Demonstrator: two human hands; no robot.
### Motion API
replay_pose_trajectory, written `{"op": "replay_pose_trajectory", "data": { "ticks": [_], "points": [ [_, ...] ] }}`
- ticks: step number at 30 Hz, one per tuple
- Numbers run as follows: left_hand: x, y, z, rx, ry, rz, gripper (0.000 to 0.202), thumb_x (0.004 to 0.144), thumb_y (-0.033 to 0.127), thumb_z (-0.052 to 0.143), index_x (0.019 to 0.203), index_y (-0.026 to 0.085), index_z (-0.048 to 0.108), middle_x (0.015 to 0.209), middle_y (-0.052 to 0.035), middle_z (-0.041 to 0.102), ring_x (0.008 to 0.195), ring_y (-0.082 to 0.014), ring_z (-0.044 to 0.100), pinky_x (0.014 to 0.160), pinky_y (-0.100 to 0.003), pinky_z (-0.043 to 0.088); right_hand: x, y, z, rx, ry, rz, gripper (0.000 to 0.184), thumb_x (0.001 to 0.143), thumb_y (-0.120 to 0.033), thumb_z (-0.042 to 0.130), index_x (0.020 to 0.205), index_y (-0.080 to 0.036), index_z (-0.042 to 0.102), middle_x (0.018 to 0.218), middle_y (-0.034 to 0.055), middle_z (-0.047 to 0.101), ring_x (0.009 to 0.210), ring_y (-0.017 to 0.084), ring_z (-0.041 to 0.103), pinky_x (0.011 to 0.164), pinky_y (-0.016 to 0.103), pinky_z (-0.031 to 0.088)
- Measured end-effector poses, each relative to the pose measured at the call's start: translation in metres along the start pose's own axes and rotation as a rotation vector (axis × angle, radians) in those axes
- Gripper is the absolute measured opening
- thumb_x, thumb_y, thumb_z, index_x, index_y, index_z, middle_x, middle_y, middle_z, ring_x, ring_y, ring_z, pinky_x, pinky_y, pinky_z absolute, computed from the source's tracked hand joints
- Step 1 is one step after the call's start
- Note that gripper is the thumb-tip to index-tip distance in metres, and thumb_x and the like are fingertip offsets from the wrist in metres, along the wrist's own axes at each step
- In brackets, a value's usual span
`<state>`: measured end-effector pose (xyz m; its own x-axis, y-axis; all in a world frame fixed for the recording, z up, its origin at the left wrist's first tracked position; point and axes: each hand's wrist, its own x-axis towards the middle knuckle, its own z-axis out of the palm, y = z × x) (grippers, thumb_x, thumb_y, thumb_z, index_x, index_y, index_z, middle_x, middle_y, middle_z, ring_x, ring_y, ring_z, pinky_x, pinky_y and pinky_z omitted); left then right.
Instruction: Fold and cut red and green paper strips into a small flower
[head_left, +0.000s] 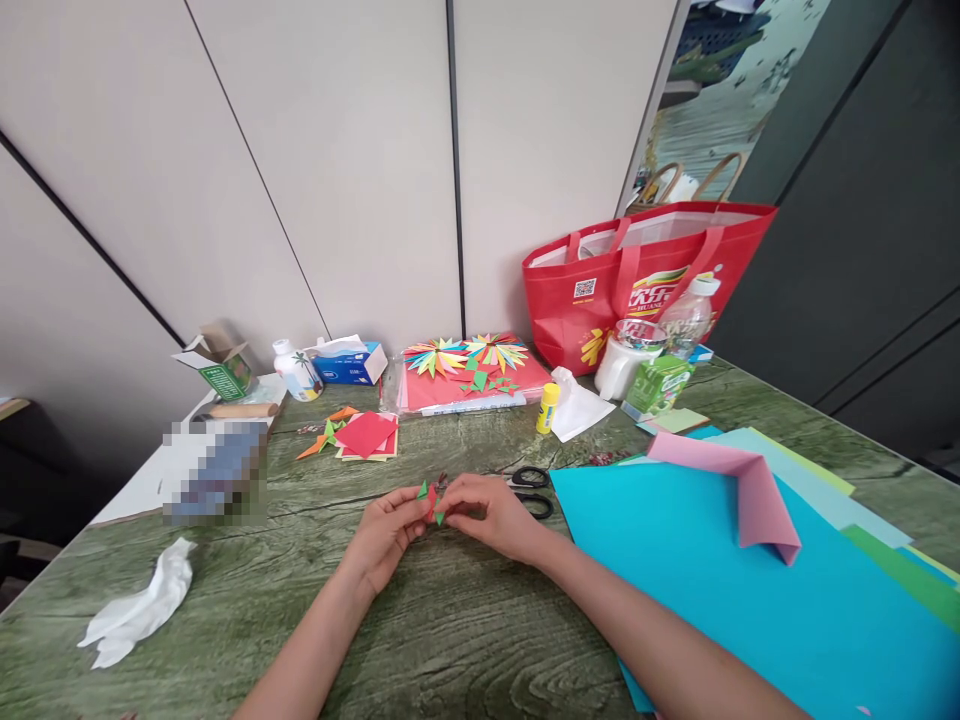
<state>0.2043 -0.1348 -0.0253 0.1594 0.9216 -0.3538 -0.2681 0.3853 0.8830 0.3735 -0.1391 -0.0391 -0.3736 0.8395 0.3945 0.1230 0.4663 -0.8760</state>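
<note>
Between my two hands is a small folded paper piece (pixel 433 502) in red and green, held just above the table. The fingers of my left hand (pixel 390 530) pinch its left side. On its right side the thumb and fingertips of my right hand (pixel 487 512) close round the edge, partly hiding it. Black-handled scissors (pixel 534 492) lie right behind my right hand, their blades mostly covered. Beyond my left hand rests a stack of paper squares (pixel 367 435), a red one on top, with orange and green folded pieces (pixel 328 436) beside it.
Large blue paper sheets (pixel 697 560) cover the right side, a folded pink strip (pixel 750 480) on top. A yellow glue stick (pixel 548 408), a red bag (pixel 585 300) and a plastic bottle (pixel 688 318) stand at the back. Crumpled tissue (pixel 142 610) lies at left.
</note>
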Motion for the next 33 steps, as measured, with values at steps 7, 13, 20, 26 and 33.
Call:
{"op": "replay_pose_trajectory", "data": {
  "ticks": [7,13,20,26,33],
  "points": [
    [-0.002,0.001,0.002,0.035,0.012,-0.011,0.024,0.045,0.017,0.080,0.066,0.013,0.069,0.054,-0.0004,0.065,0.043,-0.0053,0.050,0.043,-0.016,0.038,0.001,0.007,0.003,-0.033,0.057,0.064,0.012,0.070,-0.031,0.065,0.069,-0.019,0.067,0.065,0.0001,0.061,0.058,0.012,0.053,0.056,0.023,0.041],
    [-0.001,-0.002,0.004,0.000,-0.015,0.005,0.025,0.046,0.017,0.080,0.068,0.012,0.068,0.063,-0.0025,0.068,0.049,-0.0071,0.055,0.050,-0.017,0.044,0.001,0.005,0.002,0.026,0.076,0.076,0.013,0.072,-0.032,0.063,0.068,-0.019,0.066,0.065,0.0003,0.060,0.059,0.013,0.053,0.057,0.023,0.040],
    [-0.003,-0.003,0.007,0.020,-0.007,0.060,0.025,0.048,0.018,0.079,0.069,0.012,0.068,0.064,-0.0023,0.069,0.052,-0.0078,0.057,0.054,-0.018,0.046,0.002,0.001,-0.001,0.014,0.068,0.095,0.008,0.071,-0.023,0.064,0.064,-0.019,0.065,0.064,0.0000,0.060,0.060,0.013,0.052,0.058,0.023,0.039],
    [-0.006,-0.002,0.010,0.133,-0.012,0.198,0.022,0.051,0.020,0.077,0.070,0.014,0.068,0.064,-0.0010,0.068,0.051,-0.0085,0.055,0.053,-0.019,0.045,0.002,0.007,0.005,0.277,0.114,0.341,0.010,0.065,-0.024,0.066,0.064,-0.015,0.062,0.059,-0.0002,0.061,0.054,0.012,0.054,0.054,0.023,0.043],
    [-0.005,-0.002,0.009,0.213,-0.064,0.229,0.028,0.056,0.019,0.075,0.082,0.014,0.065,0.066,-0.0005,0.067,0.055,-0.0100,0.058,0.059,-0.021,0.047,0.004,0.010,0.004,0.366,0.172,0.368,0.021,0.058,-0.027,0.072,0.068,-0.014,0.059,0.062,-0.0009,0.063,0.054,0.010,0.056,0.055,0.022,0.044]
  ]
}}
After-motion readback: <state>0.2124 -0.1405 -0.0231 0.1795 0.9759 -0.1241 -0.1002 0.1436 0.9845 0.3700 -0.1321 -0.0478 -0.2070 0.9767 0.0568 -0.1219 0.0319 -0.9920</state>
